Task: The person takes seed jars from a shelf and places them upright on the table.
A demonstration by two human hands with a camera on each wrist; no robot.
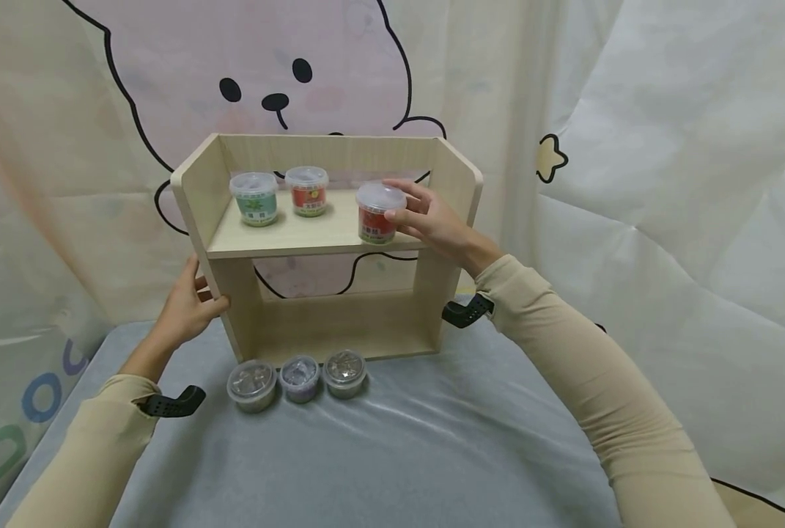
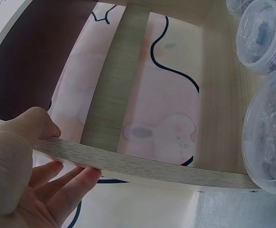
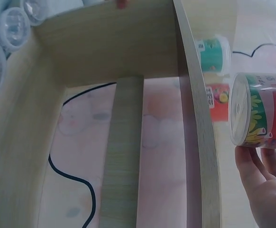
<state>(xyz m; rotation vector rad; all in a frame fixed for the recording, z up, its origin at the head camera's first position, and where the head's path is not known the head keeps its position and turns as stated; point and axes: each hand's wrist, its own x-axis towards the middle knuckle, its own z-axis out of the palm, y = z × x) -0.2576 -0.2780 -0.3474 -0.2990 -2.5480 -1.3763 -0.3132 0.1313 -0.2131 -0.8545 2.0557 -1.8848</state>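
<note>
My right hand (image 1: 441,227) holds a clear plastic tub with a red label and a lid (image 1: 374,220) close over the front right of the upper board of a small wooden shelf (image 1: 326,145). In the right wrist view, the fingers curve round the side of this tub (image 3: 273,109). My left hand (image 1: 189,308) grips the shelf's left side panel low down; the left wrist view has the thumb on the inner side of the panel edge (image 2: 128,159) and the fingers outside. On the upper board stand a green-labelled tub (image 1: 257,202) and another red-labelled tub (image 1: 309,194).
Three lidded clear tubs, a larger one (image 1: 252,385), a purplish one (image 1: 300,379) and a grey one (image 1: 344,374), stand in a row before the shelf on the blue-grey cloth (image 1: 392,469). A curtain with cartoon drawings (image 1: 498,88) hangs behind.
</note>
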